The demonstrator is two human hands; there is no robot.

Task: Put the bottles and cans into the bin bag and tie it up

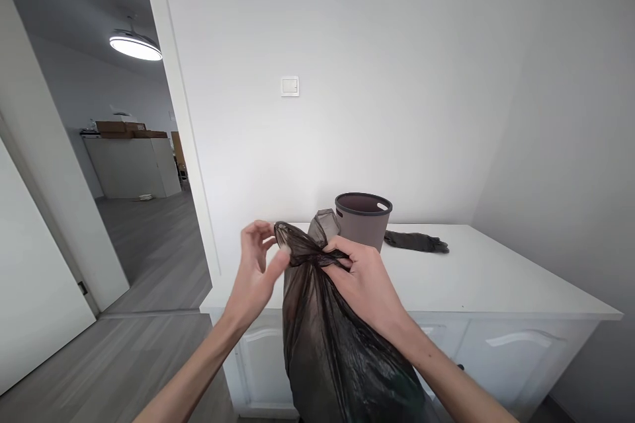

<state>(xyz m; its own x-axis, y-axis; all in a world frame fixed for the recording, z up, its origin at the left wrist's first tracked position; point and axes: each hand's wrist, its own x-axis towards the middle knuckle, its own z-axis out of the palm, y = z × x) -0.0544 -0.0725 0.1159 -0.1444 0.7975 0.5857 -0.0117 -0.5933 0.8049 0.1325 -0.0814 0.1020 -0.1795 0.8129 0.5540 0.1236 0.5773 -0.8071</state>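
Observation:
A dark, see-through plastic garbage bag (342, 337) hangs full in front of me, its neck gathered and twisted at the top. My right hand (364, 274) pinches the gathered neck between thumb and fingers. On the other side, my left hand (258, 261) is beside a loop of the bag's top, thumb and curled fingers apart, the fingertips at the loop's edge. Another puffed-up flap of the bag stands up behind the neck. What fills the bag is only dimly visible, with a greenish patch low on the right.
A brownish-grey trash can (360, 228) with a dark rim stands on the white cabinet (496, 277) behind the bag. To its right lies a flattened dark roll of bags (417, 242). A light switch (290, 86) is on the wall; an open doorway is at left.

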